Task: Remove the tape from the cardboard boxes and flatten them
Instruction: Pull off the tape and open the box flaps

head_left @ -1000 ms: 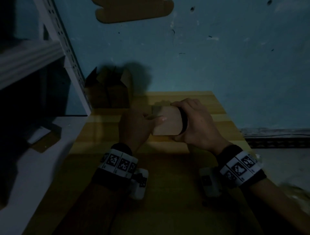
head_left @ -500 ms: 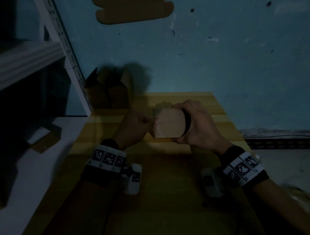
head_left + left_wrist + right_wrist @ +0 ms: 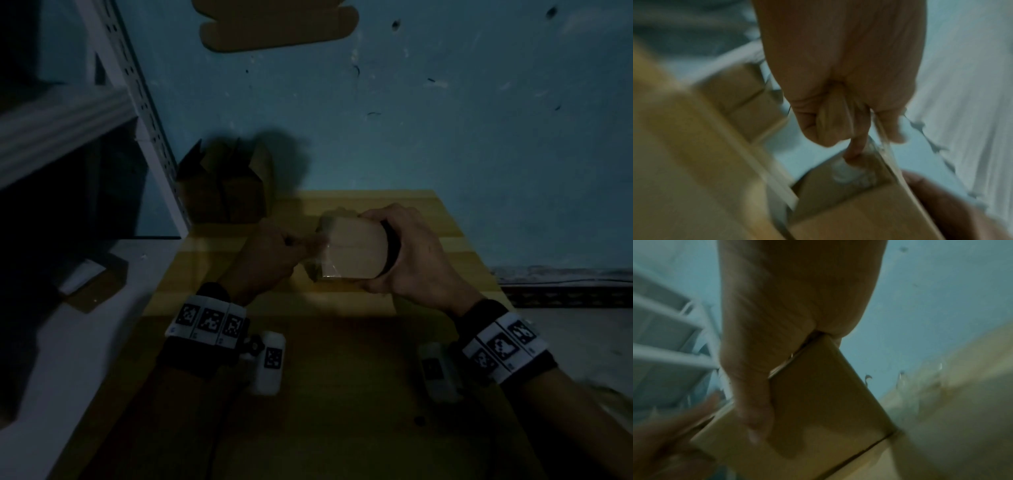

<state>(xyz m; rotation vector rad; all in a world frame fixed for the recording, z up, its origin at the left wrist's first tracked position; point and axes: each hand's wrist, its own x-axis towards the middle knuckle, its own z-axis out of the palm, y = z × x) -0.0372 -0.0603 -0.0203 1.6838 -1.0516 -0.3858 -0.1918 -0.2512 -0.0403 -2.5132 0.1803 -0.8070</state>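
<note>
A small brown cardboard box (image 3: 356, 248) is held just above the wooden table (image 3: 342, 342). My right hand (image 3: 404, 257) grips its right end, fingers over the top and thumb underneath; the same box (image 3: 824, 402) fills the right wrist view. My left hand (image 3: 274, 253) sits to the box's left and pinches a strip of clear tape (image 3: 317, 245) that stretches from the box's left edge. In the left wrist view the curled fingers (image 3: 838, 126) hold the glossy tape (image 3: 879, 146) above the box (image 3: 849, 207).
An opened cardboard box (image 3: 227, 186) with raised flaps stands at the table's back left, against the blue wall. A white metal shelf rack (image 3: 137, 113) rises at the left over a white surface (image 3: 68, 342) with small dark items. Flat cardboard (image 3: 277, 25) shows at the top.
My left hand has drawn back to the left, from touching the box face to pulling the tape strip away from it. The right hand tipped the box slightly and kept its grip.
</note>
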